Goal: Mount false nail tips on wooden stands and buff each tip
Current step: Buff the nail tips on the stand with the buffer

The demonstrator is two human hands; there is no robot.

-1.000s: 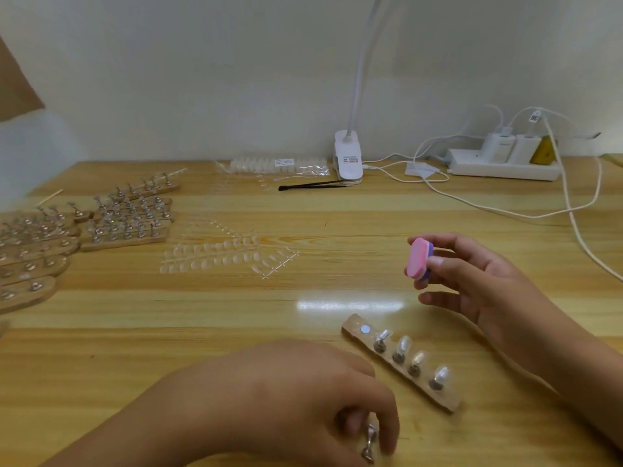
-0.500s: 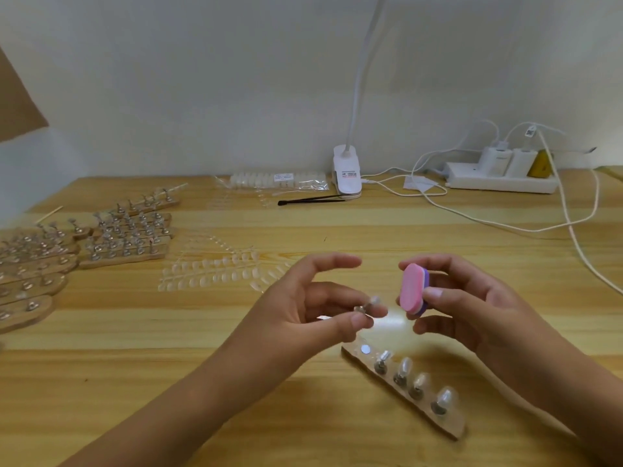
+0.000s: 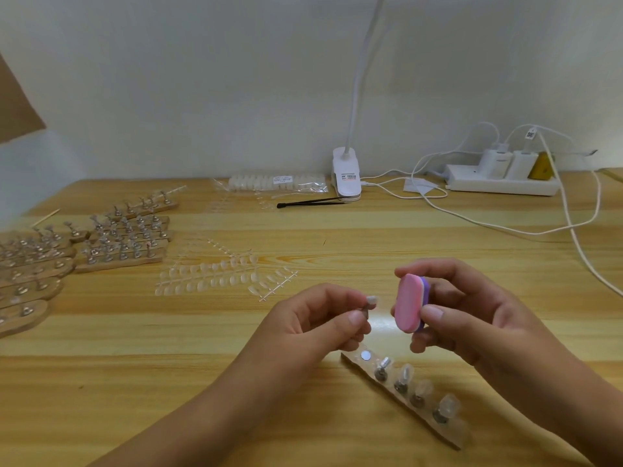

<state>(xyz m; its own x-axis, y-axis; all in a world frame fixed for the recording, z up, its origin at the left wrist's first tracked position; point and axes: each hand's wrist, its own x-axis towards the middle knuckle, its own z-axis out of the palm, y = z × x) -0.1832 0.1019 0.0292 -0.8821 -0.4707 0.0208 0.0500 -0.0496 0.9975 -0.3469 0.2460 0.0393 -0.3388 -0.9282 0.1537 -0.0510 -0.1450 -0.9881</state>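
The left hand (image 3: 313,318) pinched a small metal peg between thumb and forefinger, above the bench (image 3: 135,382). A clear nail tip (image 3: 372,301) sat on the top end of that peg, pointing toward the other hand. The right hand (image 3: 472,315) gripped a pink and purple buffer block (image 3: 408,303), thumb on the near edge and fingers curled behind it, with the pink face turned toward the tip. The block stood just beside the tip; whether the two touched could not be told.

Below both hands a wooden stand (image 3: 453,433) lay slanted on the bench. It carried four pegs in a row, each with a clear tip on it, and a bare round metal disc (image 3: 365,355) showed at the end nearest the left hand.

Strips of loose clear tips (image 3: 215,274) lay farther back, left of the hands. More wooden stands with pegs (image 3: 124,241) were crowded at the left edge. Along the wall sat a bag of tips (image 3: 276,182), black tweezers (image 3: 310,202), a white lamp clip (image 3: 347,173) and a power strip (image 3: 502,183) with white cables (image 3: 505,229).
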